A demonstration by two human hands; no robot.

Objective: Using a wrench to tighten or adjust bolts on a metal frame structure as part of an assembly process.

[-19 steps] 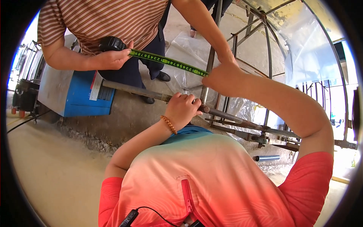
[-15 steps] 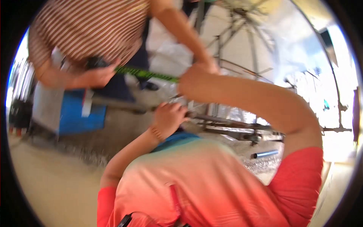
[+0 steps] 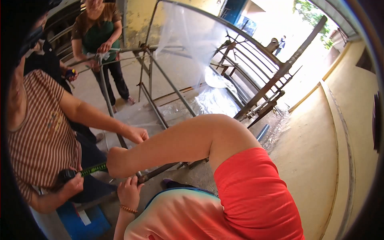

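Observation:
My right hand [image 3: 118, 163] is closed at the end of a green tape measure blade [image 3: 94, 169]; its fingertips are mostly hidden. From there the blade runs left to a black tape measure case [image 3: 67, 175], held by a co-worker's hand [image 3: 74, 186]. That co-worker wears a striped shirt, and their other hand [image 3: 138, 135] is a fist just beyond my right hand. Below my right hand, my left hand [image 3: 130, 193], with a beaded bracelet on the wrist, curls its fingers over the end of a metal pipe [image 3: 158, 172].
A rusty metal frame [image 3: 154, 105] stands ahead, with clear plastic sheeting [image 3: 194, 42] over it. A person in a green apron [image 3: 99, 38] stands behind it. Another at left holds a small tape measure [image 3: 71, 73]. A blue box [image 3: 86, 226] lies lower left; a yellowish wall [image 3: 308, 160] rises right.
My view has swung up and right, so the frame, wall and people at the back show more. Both hands and the tape appear lower left; the blade still runs between the co-worker and me.

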